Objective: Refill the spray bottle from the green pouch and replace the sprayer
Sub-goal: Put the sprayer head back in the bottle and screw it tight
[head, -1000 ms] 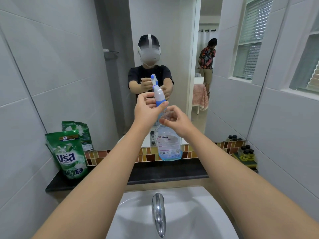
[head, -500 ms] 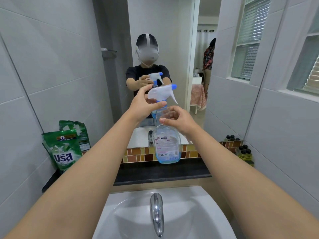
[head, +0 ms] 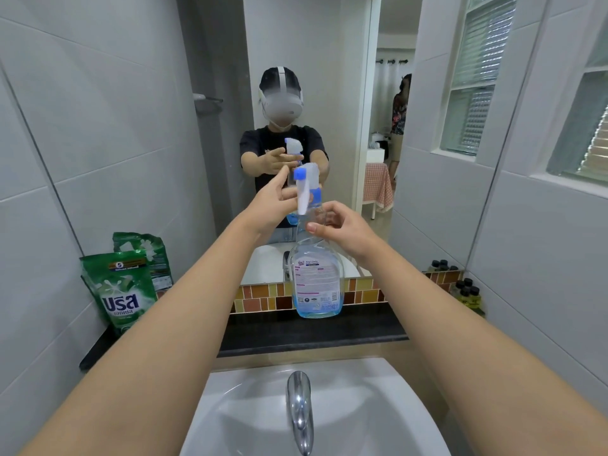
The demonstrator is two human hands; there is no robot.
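Note:
The clear spray bottle [head: 316, 281] stands on the black ledge [head: 362, 327] in front of the mirror, with a little pale blue liquid at its bottom. My right hand [head: 342, 227] grips its neck. The white sprayer [head: 306, 185] with blue nozzle and collar sits on top of the neck, nozzle turned toward me. My left hand [head: 271, 204] is beside the sprayer with fingers spread, thumb near the trigger, not closed around it. The green pouch [head: 123, 291] stands upright at the ledge's left end, against the wall.
A white sink [head: 378, 406] with a chrome faucet [head: 299, 409] lies right below my arms. Several small dark-capped bottles [head: 464, 291] stand at the ledge's right end. The mirror [head: 230, 60] shows me and another person in a doorway behind.
The sprayer head has turned on the neck, its nozzle swinging from right round toward me. My left hand has loosened from gripping the sprayer to spread fingers. My right hand stays on the neck.

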